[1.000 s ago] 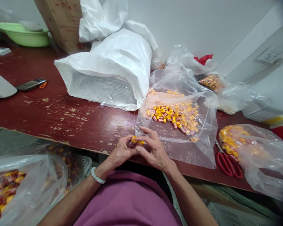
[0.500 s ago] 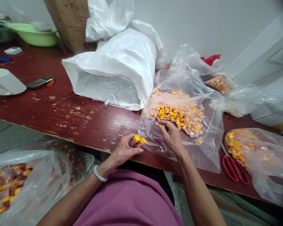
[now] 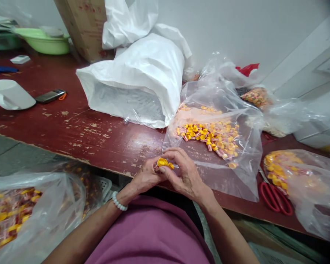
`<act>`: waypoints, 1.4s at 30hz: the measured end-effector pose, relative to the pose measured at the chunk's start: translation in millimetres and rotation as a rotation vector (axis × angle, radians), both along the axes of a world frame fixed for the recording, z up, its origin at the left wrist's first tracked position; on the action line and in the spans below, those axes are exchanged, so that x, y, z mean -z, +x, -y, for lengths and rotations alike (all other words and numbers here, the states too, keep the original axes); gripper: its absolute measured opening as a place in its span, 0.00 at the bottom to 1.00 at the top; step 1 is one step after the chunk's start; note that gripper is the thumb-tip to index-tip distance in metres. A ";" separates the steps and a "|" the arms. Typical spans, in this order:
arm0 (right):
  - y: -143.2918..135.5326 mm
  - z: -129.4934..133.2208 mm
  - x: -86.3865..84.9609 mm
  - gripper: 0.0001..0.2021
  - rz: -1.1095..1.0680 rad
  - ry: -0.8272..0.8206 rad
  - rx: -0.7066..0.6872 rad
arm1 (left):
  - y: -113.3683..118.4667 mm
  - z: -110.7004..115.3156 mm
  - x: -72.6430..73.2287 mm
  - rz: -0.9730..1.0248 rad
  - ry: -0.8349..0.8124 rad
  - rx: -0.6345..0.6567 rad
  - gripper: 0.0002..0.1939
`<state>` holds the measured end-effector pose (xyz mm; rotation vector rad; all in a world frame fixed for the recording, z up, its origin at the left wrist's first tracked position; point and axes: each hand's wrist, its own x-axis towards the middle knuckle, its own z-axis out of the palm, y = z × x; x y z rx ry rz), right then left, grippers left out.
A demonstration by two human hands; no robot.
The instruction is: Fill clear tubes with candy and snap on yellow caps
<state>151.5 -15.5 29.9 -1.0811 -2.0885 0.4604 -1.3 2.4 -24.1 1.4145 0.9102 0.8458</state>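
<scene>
My left hand is closed round small red-patterned tubes with yellow caps, held just over the table's front edge. My right hand meets it there, thumb and fingers curled on a yellow-capped tube; the fingers hide much of it. Behind my right hand, a clear plastic bag lies open on the table with a heap of similar yellow-capped pieces in it. To its left, a white sack gapes toward me, with clear tubes inside.
Red-handled scissors lie at the right beside another bag of yellow-capped pieces. A white mug and a phone are on the left of the worn red table. Below the edge, a filled plastic bag stands at lower left.
My right hand has left the heap in the clear bag and come down to my left hand. It now touches the yellow-capped tubes there.
</scene>
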 end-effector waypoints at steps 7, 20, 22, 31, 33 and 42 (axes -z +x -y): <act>-9.2 17.0 15.8 0.18 0.165 0.033 0.013 | 6.3 1.0 -2.9 0.233 -0.170 0.015 0.15; -2.2 9.1 39.2 0.51 0.145 0.010 0.038 | -3.0 3.0 0.2 0.449 -0.481 0.043 0.14; -9.1 9.8 44.2 0.51 0.190 0.056 0.022 | -2.1 4.6 0.8 0.464 -0.517 0.045 0.15; -20.0 6.2 55.2 0.39 0.135 0.084 0.062 | -2.1 9.6 -4.9 0.428 -0.585 -0.017 0.15; -19.9 3.5 46.5 0.39 0.096 0.037 -0.022 | -6.0 11.3 -7.5 0.447 -0.590 -0.031 0.16; 29.4 -21.3 47.1 0.23 -0.095 -0.021 0.235 | -157.8 39.8 -4.2 0.490 -0.455 -0.766 0.11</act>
